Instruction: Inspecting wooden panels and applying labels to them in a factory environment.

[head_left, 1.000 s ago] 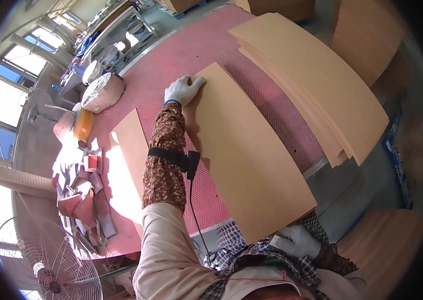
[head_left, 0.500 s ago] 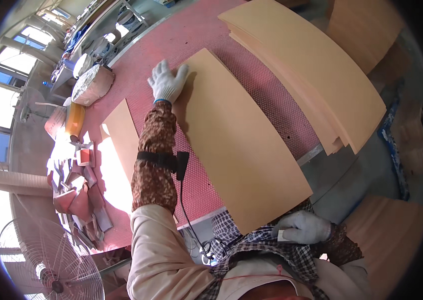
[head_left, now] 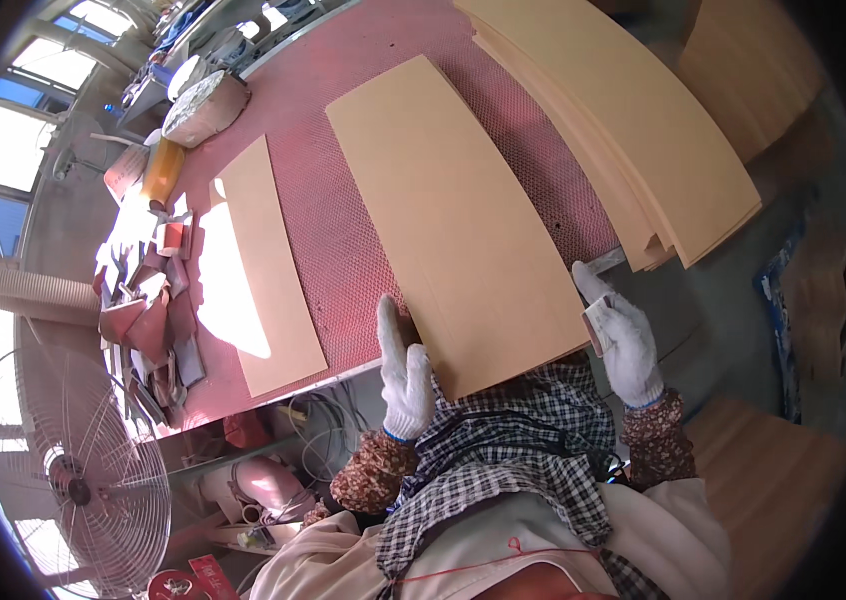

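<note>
Presently: 1 board (head_left: 458, 210) on red table (head_left: 343, 215), near end overhanging. Left hand (head_left: 405, 372) flat against its left edge; right hand (head_left: 623, 335) clamping small block (head_left: 598, 322) beside right corner. Risk — overhang tipping, board sliding off mesh.

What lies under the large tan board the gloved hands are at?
The large tan board lies flat on the red mesh tabletop, its near end overhanging the edge. The left hand and right hand flank that end. Whatever lies beneath the board is covered.
</note>
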Demonstrator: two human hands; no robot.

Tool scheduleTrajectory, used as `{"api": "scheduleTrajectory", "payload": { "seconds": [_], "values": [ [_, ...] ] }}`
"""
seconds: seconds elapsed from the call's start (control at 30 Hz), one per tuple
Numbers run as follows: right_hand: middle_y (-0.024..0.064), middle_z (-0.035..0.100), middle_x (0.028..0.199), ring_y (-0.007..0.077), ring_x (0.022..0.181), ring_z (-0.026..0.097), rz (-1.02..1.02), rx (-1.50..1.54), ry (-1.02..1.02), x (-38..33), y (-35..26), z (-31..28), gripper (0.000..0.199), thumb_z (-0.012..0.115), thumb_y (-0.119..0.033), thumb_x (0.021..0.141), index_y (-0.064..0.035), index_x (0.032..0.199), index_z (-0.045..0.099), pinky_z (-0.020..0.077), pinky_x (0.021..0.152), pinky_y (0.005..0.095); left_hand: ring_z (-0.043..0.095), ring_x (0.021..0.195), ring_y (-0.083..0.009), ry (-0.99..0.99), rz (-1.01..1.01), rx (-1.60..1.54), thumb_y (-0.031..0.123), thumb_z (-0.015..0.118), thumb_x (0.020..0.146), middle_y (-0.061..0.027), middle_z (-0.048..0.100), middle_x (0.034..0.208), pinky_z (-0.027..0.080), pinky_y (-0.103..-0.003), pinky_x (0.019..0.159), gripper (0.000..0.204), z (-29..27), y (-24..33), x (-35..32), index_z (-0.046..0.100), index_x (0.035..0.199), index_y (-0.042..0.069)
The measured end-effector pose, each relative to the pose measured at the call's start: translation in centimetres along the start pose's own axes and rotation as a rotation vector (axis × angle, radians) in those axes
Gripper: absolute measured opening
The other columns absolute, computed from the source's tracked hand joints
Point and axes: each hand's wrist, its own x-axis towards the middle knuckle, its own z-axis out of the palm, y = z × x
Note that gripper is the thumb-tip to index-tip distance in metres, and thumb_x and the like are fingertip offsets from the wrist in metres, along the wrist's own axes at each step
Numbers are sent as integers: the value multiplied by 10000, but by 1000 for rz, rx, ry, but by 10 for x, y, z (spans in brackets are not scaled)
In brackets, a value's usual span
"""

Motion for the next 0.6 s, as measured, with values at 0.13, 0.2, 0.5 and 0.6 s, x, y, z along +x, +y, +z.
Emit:
{"api": "scheduleTrajectory", "payload": {
  "seconds": [0.13, 0.2, 0.5, 0.6],
  "values": [
    [195, 539, 1487, 256, 1377, 513, -11, 19, -16, 0, 25, -7, 502, 426, -183, 1039, 119, 1436, 487, 361, 1172, 351, 135, 1571, -365, -3, -35, -74, 398, 434, 1069, -283, 120, 1683, 133, -422, 1263, 817, 24, 18, -13, 64, 1601, -98],
    [185, 564, 1454, 241, 1330, 541, -105, -174, -38, -8, 23, -5, 466, 434, -193, 1050, 107, 1395, 525, 384, 1146, 349, 137, 1570, -365, 33, -35, -95, 390, 443, 1067, -284, 121, 1682, 133, -422, 1263, 816, 30, 23, -15, 65, 1600, -100],
    [175, 636, 1354, 239, 1262, 592, -185, -212, 4, -2, 39, -8, 469, 411, -231, 1059, 71, 1384, 565, 429, 1089, 347, 159, 1560, -381, 139, -70, -149, 364, 514, 1037, -297, 148, 1668, 149, -431, 1262, 833, 42, 23, -22, 104, 1599, -95],
    [173, 614, 1386, 230, 1294, 566, -108, -301, 38, -8, 41, -4, 491, 418, -228, 1054, 83, 1417, 531, 415, 1105, 344, 168, 1558, -377, 151, -64, -192, 360, 519, 1035, -297, 159, 1664, 160, -434, 1261, 831, 36, 11, -25, 110, 1598, -95]
  ]
}}
